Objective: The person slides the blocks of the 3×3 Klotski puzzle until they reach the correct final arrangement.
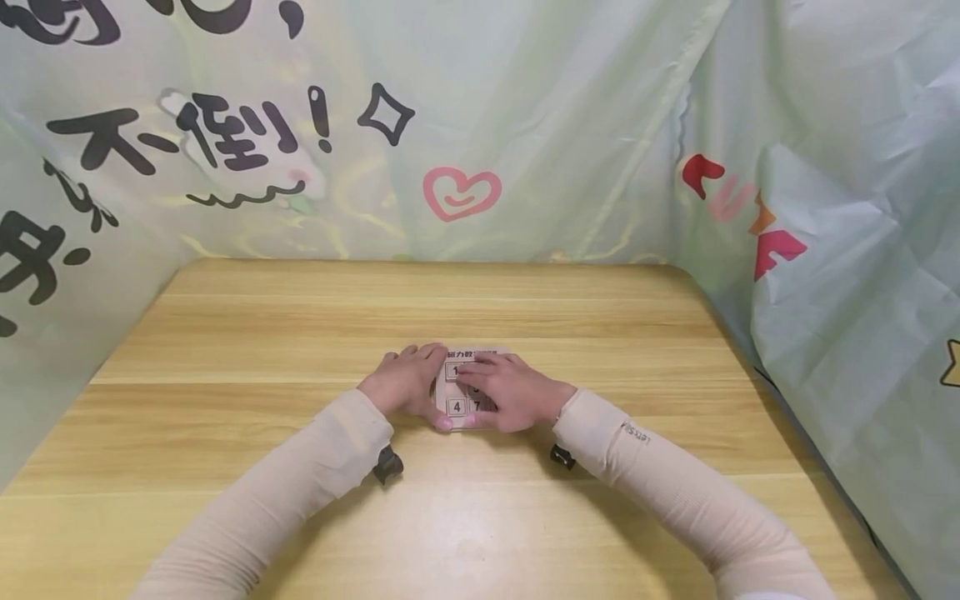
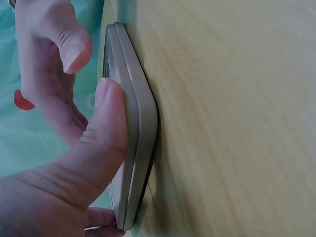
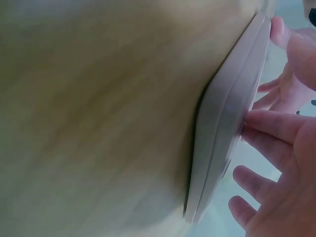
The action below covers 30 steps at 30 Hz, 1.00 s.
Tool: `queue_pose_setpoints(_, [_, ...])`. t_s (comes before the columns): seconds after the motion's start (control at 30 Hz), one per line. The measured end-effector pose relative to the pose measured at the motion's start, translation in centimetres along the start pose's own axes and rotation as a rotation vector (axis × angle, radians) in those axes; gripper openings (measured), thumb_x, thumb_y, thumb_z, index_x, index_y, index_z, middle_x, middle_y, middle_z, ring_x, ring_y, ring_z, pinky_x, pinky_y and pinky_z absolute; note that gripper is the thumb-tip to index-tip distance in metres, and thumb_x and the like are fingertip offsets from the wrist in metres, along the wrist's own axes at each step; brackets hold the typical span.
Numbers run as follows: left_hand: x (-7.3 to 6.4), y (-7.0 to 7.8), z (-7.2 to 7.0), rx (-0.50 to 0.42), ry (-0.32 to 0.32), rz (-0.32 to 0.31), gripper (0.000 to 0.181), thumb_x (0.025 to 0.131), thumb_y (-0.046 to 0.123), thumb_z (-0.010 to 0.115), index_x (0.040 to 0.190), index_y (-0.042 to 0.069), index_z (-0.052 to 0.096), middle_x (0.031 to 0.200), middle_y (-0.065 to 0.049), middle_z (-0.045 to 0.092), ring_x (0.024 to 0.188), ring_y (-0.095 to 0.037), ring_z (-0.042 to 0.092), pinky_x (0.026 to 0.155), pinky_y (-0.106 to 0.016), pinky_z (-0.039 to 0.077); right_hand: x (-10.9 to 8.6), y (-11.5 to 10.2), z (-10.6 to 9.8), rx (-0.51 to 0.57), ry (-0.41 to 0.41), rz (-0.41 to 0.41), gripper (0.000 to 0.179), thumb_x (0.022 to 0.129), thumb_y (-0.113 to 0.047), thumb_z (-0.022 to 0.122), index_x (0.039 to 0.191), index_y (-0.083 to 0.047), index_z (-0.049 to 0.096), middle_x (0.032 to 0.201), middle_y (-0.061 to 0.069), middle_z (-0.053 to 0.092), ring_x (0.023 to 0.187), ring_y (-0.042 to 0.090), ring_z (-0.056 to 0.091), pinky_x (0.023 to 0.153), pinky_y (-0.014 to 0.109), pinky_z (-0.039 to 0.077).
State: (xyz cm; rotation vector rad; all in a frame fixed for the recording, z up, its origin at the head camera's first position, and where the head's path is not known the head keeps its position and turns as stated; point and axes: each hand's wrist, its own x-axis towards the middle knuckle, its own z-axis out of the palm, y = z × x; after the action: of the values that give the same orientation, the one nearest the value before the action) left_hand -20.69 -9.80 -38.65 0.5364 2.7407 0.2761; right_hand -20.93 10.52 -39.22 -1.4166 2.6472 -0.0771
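A small pale number slide puzzle (image 1: 457, 407) lies flat on the table, with dark printing along its far edge. Tiles reading 1, 4 and 7 show between the hands; other tiles are covered. My left hand (image 1: 405, 383) holds the puzzle's left side, its thumb (image 2: 111, 116) against the near edge and fingertips at the far corner. Over the right part of the face lies my right hand (image 1: 525, 396). Its fingers are spread, with fingertips touching the face in the right wrist view, and its thumb is near the front edge.
The wooden table (image 1: 465, 533) spreads around the puzzle. Printed pale green cloth (image 1: 555, 142) hangs behind it and along both sides. Dark wrist-camera mounts (image 1: 387, 464) show beneath the cuffs of the light sleeves (image 1: 292, 475).
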Motion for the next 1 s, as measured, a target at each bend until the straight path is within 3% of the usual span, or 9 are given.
queue_pose_setpoints(0.43, [0.1, -0.1, 0.1, -0.008, -0.011, -0.014, 0.128, 0.043, 0.068, 0.074, 0.144, 0.009, 0.022, 0.149, -0.008, 0.022, 0.130, -0.039, 0.023, 0.103, -0.057, 0.019, -2.6, -2.2, -0.2, -0.021, 0.000, -0.100, 0.067, 0.086, -0.057, 0.047, 0.133, -0.009, 0.046, 0.136, 0.004, 0.045, 0.131, 0.032, 0.027, 0.104, 0.051, 0.023])
queue_pose_setpoints(0.63, [0.0, -0.1, 0.0, -0.006, -0.015, -0.012, 0.128, 0.043, 0.069, 0.073, 0.144, 0.009, 0.021, 0.149, -0.008, 0.021, 0.131, -0.038, 0.022, 0.104, -0.056, 0.019, -2.9, -2.6, -0.2, -0.040, 0.003, -0.123, 0.064, 0.086, -0.057, 0.047, 0.129, -0.009, 0.051, 0.133, 0.004, 0.048, 0.130, 0.032, 0.029, 0.105, 0.050, 0.023])
queue_pose_setpoints(1.0, [-0.1, -0.1, -0.1, 0.012, -0.030, -0.003, 0.126, 0.047, 0.068, 0.072, 0.145, 0.008, 0.019, 0.149, -0.009, 0.020, 0.131, -0.040, 0.022, 0.104, -0.057, 0.019, -1.5, -1.5, 0.0, -0.023, 0.019, -0.046, 0.069, 0.084, -0.059, 0.049, 0.133, -0.010, 0.047, 0.136, 0.004, 0.045, 0.130, 0.032, 0.029, 0.103, 0.052, 0.026])
